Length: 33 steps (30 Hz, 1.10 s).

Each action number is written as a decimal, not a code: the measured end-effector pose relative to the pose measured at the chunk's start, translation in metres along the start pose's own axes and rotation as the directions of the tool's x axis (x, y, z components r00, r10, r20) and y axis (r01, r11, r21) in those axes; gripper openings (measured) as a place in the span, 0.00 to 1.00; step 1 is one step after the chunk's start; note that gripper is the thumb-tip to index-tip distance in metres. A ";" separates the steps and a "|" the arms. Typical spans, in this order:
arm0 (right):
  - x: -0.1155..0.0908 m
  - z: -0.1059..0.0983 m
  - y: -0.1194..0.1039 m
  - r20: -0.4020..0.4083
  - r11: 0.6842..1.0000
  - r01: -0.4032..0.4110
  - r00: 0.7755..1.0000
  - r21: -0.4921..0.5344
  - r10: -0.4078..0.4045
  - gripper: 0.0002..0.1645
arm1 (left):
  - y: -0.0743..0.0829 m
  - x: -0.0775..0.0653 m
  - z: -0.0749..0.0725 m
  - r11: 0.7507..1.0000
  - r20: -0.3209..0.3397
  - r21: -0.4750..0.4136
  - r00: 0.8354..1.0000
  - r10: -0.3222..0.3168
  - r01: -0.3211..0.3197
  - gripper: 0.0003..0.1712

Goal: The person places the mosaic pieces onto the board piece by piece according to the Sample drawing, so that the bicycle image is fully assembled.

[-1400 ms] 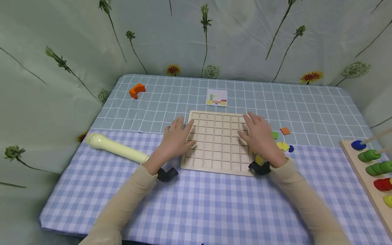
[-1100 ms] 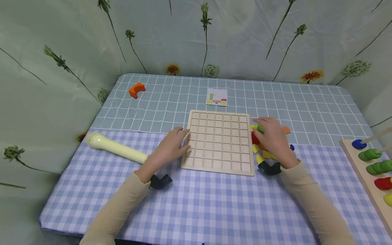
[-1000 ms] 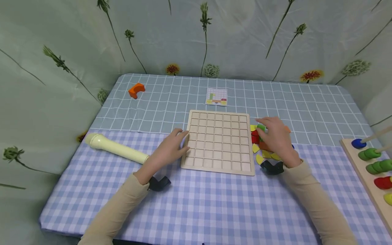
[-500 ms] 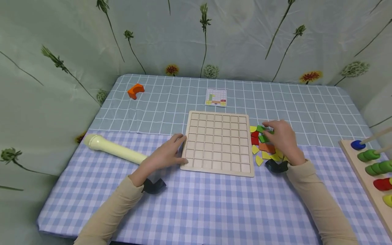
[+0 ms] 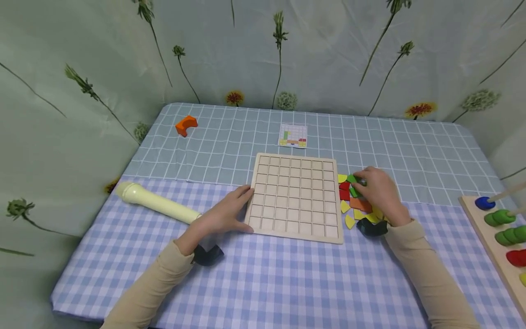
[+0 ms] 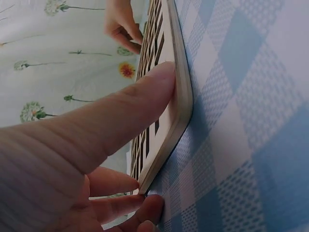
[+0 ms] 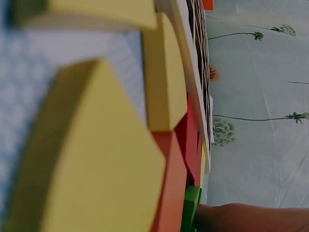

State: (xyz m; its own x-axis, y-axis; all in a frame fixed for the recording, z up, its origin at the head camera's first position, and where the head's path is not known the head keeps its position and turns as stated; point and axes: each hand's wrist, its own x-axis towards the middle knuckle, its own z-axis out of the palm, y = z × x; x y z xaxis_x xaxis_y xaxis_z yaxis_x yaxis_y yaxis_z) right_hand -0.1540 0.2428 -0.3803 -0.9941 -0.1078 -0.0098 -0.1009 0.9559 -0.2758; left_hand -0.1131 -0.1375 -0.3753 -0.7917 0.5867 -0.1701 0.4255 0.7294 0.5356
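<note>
A blue-and-white checked cloth (image 5: 267, 283) covers the near part of the table, and a grey-blue cloth with white grid lines (image 5: 419, 155) the far part. The square pale wooden board ruled into small cells (image 5: 293, 198) lies flat across their seam, in front of the person.

A little over a second ago both hands were at the board's two sides; now the right hand (image 5: 380, 192) is beyond its right edge, while the left hand (image 5: 222, 214) is against its left edge. The work looks split: one hand steadying, the other sorting.

The left hand's fingers are extended, thumb on the rim by the near corner, fingertips against the side. The right hand reaches palm down, thumb and finger apparently pinching a dark green flat piece (image 5: 361, 181), though the grip is partly hidden. Around it, just beside the board, lie orange (image 5: 360, 204), red (image 5: 344, 195) and fan-shaped yellow pieces (image 5: 350, 222).
</note>
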 end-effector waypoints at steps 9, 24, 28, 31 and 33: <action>-0.003 -0.003 -0.002 -0.020 0.999 -0.014 1.000 -0.052 0.013 0.21 | 0.002 0.001 0.003 1.000 -0.005 0.005 1.000 0.011 -0.011 0.60; -0.004 -0.016 -0.045 -0.152 0.974 0.225 0.963 0.005 -0.222 0.19 | 0.004 0.005 0.004 0.998 0.018 0.062 1.000 -0.005 0.004 0.61; 0.000 -0.013 -0.057 -0.152 0.966 0.258 0.956 0.029 -0.250 0.18 | 0.006 0.005 0.003 0.997 0.019 0.072 1.000 -0.009 0.007 0.61; 0.003 -0.010 -0.065 -0.140 0.960 0.277 0.953 0.040 -0.269 0.18 | 0.007 0.005 0.002 0.997 0.020 0.072 1.000 -0.007 0.006 0.61; 0.006 -0.007 -0.071 -0.120 0.955 0.293 0.950 0.034 -0.287 0.18 | 0.007 0.005 0.002 0.998 0.022 0.070 1.000 -0.007 0.006 0.61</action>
State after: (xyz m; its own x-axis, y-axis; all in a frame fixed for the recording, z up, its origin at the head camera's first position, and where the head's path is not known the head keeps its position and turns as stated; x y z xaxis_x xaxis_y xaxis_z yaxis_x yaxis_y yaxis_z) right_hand -0.1526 0.1760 -0.3536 -0.9204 -0.3442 0.1854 -0.3865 0.8724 -0.2991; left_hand -0.1134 -0.1289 -0.3743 -0.7848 0.5891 -0.1926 0.4507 0.7557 0.4751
